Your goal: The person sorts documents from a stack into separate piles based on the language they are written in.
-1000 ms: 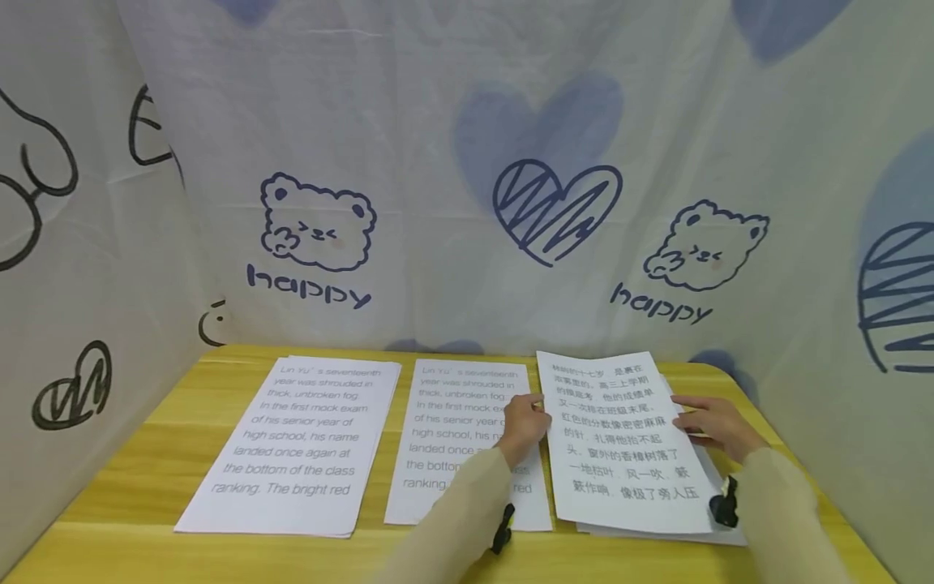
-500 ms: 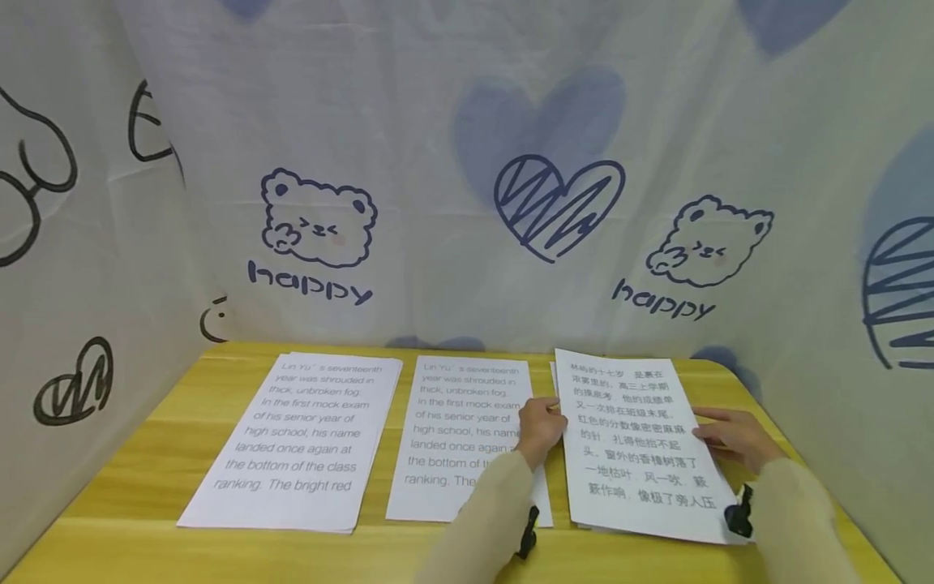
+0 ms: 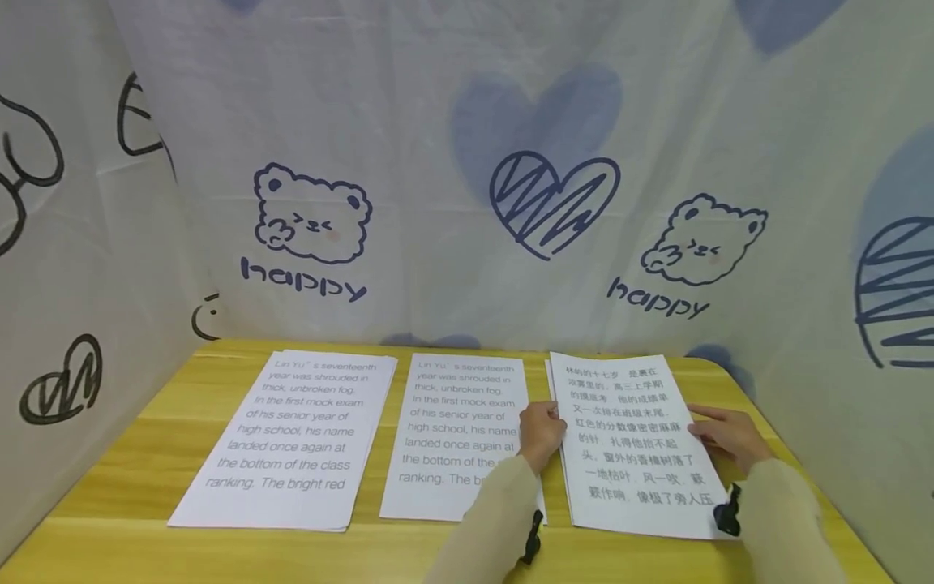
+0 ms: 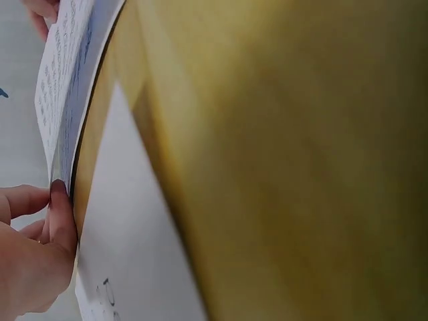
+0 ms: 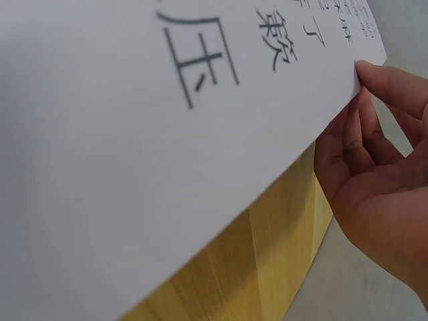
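A white sheet with printed Chinese text [image 3: 627,454] lies over other paper at the right of the table in the head view; a thin strip of that paper shows along its upper left edge. My left hand [image 3: 541,434] pinches the sheet's left edge. In the left wrist view, thumb and fingers of the left hand [image 4: 33,257] meet at the edge of the slightly raised sheet [image 4: 60,80]. At the opposite edge my right hand [image 3: 730,434] holds the sheet, thumb on top and fingers beneath, as the right hand [image 5: 381,160] shows in the right wrist view.
An English-printed sheet [image 3: 448,430] lies in the middle, partly covered by my left forearm. Farther left is a stack of English-printed sheets [image 3: 284,438], edges slightly offset. Behind the yellow wood-grain table [image 3: 109,543] hangs a white cloth [image 3: 430,162] with hearts and bears.
Both hands have shifted right with the Chinese-printed sheet. It now covers most of the paper that stuck out at its right and bottom edges. Over the last half second it has hardly moved.
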`<move>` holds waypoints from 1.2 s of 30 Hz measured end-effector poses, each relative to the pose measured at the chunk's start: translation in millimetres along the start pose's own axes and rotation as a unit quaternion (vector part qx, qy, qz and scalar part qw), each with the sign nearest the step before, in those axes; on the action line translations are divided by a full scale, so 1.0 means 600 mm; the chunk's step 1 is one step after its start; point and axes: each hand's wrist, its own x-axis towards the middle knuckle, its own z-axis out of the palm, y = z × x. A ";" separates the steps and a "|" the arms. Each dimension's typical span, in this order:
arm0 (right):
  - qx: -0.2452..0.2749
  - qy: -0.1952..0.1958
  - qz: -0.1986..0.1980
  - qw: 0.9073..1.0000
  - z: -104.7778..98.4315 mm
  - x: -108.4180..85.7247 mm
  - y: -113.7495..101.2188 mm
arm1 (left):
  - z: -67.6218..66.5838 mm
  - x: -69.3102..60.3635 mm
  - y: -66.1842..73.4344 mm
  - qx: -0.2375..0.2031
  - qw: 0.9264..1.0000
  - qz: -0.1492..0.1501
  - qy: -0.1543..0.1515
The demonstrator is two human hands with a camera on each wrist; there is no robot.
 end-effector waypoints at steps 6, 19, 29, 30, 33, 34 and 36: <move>-0.007 0.025 0.004 1.000 0.011 0.008 -0.003 | -0.001 0.002 0.001 0.004 1.000 0.003 -0.005; -0.013 0.017 0.007 1.000 0.019 0.003 -0.009 | 0.008 0.007 -0.004 0.027 0.999 0.017 -0.009; -0.017 -0.014 0.019 1.000 0.019 0.007 0.002 | 0.002 0.000 0.003 0.031 0.999 0.002 -0.030; -0.024 -0.013 0.022 0.999 0.019 0.012 0.004 | 0.000 0.000 0.004 0.031 0.999 0.000 -0.033; -0.044 -0.010 0.028 0.999 0.018 0.015 0.004 | -0.005 -0.001 0.005 0.036 0.998 -0.005 -0.041; -0.049 -0.007 0.031 0.998 0.018 0.015 0.003 | -0.005 -0.001 0.005 0.039 0.998 -0.004 -0.041; -0.054 -0.002 0.030 0.998 0.019 0.014 0.000 | -0.006 -0.002 0.005 0.042 0.998 -0.002 -0.042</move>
